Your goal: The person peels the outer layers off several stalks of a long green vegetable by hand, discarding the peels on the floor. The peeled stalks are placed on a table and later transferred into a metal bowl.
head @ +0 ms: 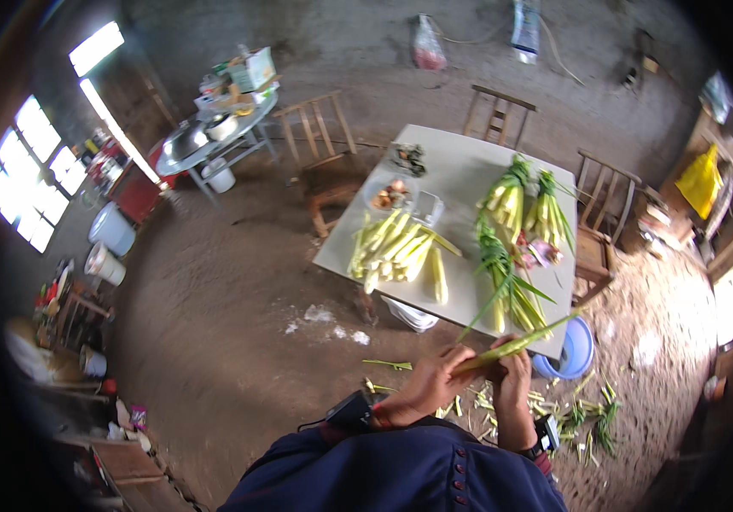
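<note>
Both my hands hold one long green leafy stalk (512, 347) just in front of the near table edge. My left hand (435, 377) grips its lower end, and my right hand (515, 377) holds it around the middle, with the thin tip pointing up to the right. On the grey table (456, 185) lies a pile of pale peeled stalks (395, 249), with a single stalk (439, 276) beside it. At the table's right side are tied bundles of leafy stalks (506, 198), (546, 214) and another bundle (507, 281) nearer me.
A blue bucket (576, 349) stands by the table's near right corner. Peelings and leaves (587, 416) litter the earthen floor. Wooden chairs (331, 166) stand around the table. A bowl of brownish items (392, 194) and a clear plastic container (428, 209) sit behind the pale stalks.
</note>
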A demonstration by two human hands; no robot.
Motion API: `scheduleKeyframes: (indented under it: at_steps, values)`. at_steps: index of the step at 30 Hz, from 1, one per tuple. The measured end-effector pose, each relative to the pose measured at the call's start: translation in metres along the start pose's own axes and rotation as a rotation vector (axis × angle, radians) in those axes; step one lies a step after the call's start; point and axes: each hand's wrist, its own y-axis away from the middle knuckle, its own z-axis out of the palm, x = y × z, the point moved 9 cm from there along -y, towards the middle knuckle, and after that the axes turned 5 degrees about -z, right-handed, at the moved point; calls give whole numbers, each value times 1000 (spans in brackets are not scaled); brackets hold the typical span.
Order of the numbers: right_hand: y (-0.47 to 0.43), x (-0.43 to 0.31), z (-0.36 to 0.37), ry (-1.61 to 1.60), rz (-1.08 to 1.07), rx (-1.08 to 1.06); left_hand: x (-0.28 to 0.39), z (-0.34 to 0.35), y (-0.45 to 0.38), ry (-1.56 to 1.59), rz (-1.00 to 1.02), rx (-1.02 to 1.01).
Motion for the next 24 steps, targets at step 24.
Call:
scheduleKeyframes:
  at_steps: [24]
  values:
    - [16, 6, -29, 226, -86, -12, -35, 58, 38, 1090, -977, -747]
